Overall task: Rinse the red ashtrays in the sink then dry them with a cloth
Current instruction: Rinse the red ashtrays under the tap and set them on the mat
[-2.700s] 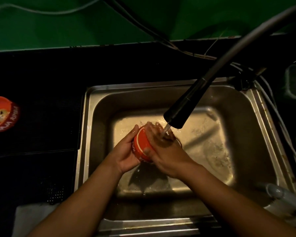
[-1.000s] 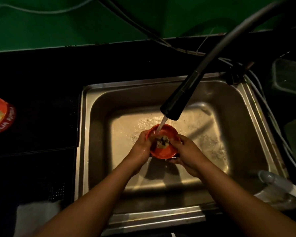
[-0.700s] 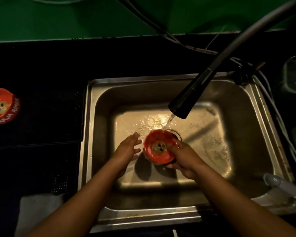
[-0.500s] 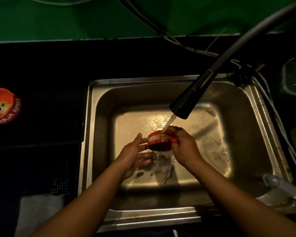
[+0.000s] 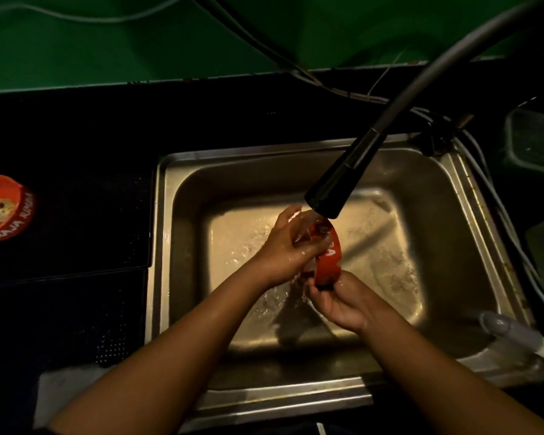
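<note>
Gripping the tilted red ashtray: right hand beneath, left hand curled over it.

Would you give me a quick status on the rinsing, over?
Left hand and right hand hold red ashtray under running faucet. Second ashtray on counter. Nothing blocking.

Left hand and right hand: bare, wet, glossy from the fingers back to the wrists. Forearms behind the wrists bare to frame edge.

Red ashtray, seemingly on edge.
</note>
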`<state>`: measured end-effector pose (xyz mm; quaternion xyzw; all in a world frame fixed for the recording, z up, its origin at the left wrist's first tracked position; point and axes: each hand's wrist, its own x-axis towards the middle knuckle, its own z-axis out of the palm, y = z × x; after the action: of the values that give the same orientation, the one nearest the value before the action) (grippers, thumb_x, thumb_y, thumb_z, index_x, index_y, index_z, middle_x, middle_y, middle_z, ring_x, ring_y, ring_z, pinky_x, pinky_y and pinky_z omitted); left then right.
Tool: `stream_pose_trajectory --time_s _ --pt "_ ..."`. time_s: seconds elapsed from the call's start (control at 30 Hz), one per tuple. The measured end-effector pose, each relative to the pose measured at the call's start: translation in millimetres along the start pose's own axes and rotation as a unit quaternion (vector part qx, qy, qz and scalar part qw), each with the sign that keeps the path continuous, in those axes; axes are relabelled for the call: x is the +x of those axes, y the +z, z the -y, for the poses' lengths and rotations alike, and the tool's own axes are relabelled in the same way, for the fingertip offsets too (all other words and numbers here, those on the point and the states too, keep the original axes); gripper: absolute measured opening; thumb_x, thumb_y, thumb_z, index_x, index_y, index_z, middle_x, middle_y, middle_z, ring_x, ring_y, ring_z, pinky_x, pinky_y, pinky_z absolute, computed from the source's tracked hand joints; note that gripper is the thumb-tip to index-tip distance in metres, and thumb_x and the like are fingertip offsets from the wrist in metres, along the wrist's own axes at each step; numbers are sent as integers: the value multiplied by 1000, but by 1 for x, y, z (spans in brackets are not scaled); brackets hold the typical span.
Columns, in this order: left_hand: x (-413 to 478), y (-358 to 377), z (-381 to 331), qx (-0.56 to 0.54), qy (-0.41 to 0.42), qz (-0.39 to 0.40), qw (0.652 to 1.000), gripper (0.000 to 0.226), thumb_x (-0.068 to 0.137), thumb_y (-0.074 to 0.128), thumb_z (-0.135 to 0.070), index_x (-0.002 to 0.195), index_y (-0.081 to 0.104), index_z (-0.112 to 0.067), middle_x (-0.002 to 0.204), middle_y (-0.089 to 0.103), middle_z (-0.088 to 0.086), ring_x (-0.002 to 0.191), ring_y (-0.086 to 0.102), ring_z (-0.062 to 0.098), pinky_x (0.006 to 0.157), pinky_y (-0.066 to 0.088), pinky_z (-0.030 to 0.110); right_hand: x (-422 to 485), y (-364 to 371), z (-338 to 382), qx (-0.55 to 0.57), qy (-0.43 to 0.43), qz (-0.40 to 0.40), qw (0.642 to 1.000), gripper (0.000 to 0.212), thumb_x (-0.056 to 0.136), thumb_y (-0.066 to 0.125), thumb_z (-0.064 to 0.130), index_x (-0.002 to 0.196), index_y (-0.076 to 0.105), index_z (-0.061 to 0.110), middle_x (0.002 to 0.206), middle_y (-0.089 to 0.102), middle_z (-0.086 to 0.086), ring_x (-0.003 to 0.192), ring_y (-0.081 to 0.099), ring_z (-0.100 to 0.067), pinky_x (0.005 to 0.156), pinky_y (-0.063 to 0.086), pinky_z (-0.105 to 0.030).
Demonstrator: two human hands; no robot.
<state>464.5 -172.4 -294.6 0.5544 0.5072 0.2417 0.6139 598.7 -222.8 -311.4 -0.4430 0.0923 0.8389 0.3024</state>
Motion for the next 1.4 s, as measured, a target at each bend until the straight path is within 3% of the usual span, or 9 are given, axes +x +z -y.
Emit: stream_pose_trajectory --time_s 0.1,0.3,0.57,0.67,0.83,1.03,1.1,1.27,1.4 --pt "14 -7 1 -4 -32 36 999 41 82 65 -50 116 52 -32 123 60 0 113 59 17 97 49 44 -7 -7 2 -74 44 40 995 57 64 78 43 102 59 4 69 61 -9 44 58 -11 39 48 -19" --pt "3 -33 14 -192 -209 28 959 60 84 54 -58 115 65 -7 112 68 22 103 65 36 94 51 47 -10 -16 10 -128 39 26 991 76 84 31 74 103 61 6 65 63 -10 44 57 -14 39 47 -20" --pt "-24 -58 52 -225 -329 -112 911 66 76 68 -53 121 56 -6 99 70 18 86 69 32 71 57 41 7 -29 -11 -248 -11 -150 957 37 93 52 44 111 60 13 91 64 -8 70 61 -18 60 51 -31" --pt "-33 -60 53 -97 -301 -133 939 62 80 67 -55 115 57 -5 93 71 14 78 70 29 66 59 38 10 -21 -23 -309 -8 -171 936 32 94 55 38 113 59 13 89 61 -7 67 57 -18 55 50 -29" --pt "-77 -91 33 -144 -228 -132 954 56 79 65 -57 106 61 -9 96 71 14 82 70 26 68 56 37 18 11 -45 -387 -25 -150 909 27 94 54 33 111 63 14 92 63 -8 75 58 -22 59 51 -31" --pt "-140 -159 1 -130 -138 -181 965 16 89 61 -24 103 53 -21 100 63 12 84 63 22 67 52 36 29 88 -76 -445 -127 -105 880 17 99 49 22 104 63 15 95 64 -11 73 57 -21 54 49 -27" --pt "-156 -182 -3 -6 -113 -178 977 15 91 60 -24 101 49 -25 100 61 7 85 61 18 75 53 41 39 111 -88 -495 -209 -87 839 16 98 50 18 102 65 17 98 67 -8 76 59 -18 61 51 -30" --pt "-168 -226 -2 289 -85 -188 935 38 95 56 -24 130 42 -16 123 55 9 112 54 25 92 43 32 68 162 -117 -702 -427 -45 568 23 92 55 14 111 68 18 110 65 1 104 59 -14 89 43 -26" --pt "-153 -264 11 443 -43 -174 879 38 93 56 -23 129 45 -19 129 53 9 118 49 28 95 41 37 99 195 -123 -790 -432 -32 433 52 86 36 38 122 64 15 134 56 -7 125 50 -27 104 36 -35"
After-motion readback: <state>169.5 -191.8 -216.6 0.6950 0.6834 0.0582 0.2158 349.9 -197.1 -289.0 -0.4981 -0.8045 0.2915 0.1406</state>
